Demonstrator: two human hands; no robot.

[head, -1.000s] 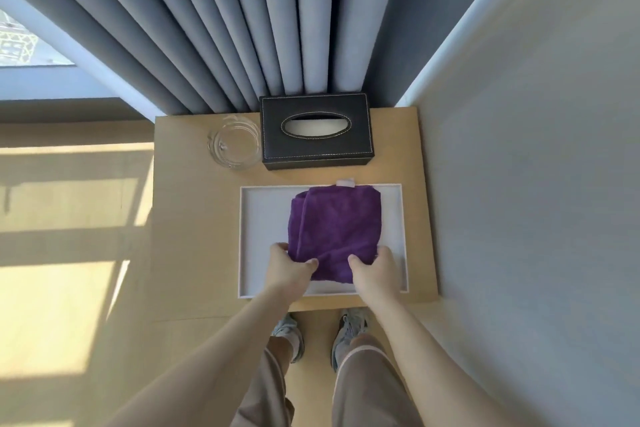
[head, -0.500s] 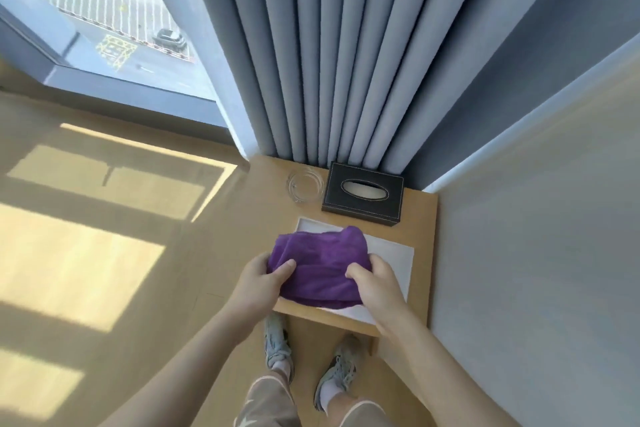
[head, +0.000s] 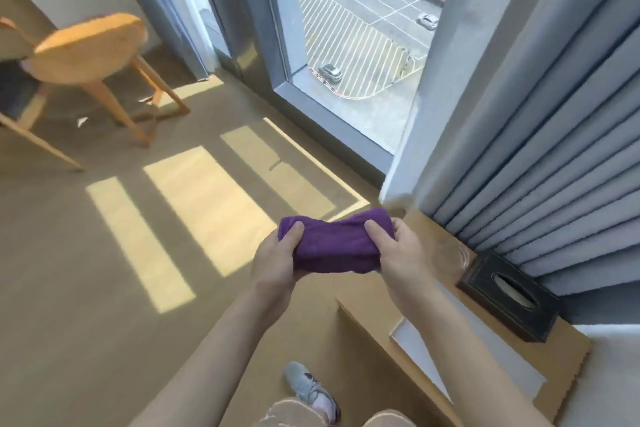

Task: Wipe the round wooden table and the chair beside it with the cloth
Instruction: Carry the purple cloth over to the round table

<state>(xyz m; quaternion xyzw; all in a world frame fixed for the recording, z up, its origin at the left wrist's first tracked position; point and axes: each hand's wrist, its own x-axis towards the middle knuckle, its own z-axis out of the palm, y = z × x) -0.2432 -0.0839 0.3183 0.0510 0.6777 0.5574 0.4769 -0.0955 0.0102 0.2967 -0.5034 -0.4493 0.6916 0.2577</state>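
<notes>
Gripping the folded purple cloth at either end, left hand and right hand are held in mid-air, well apart from the round wooden table, which is judged next to be approached.

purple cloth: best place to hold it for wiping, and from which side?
Hold the purple cloth at its two short ends, coming in from the sides, as now: left hand and right hand each have a thumb on top and fingers below. It is bunched into a soft bar, so end grips keep it gathered. For wiping, one palm flat on the middle probably works better.
</notes>
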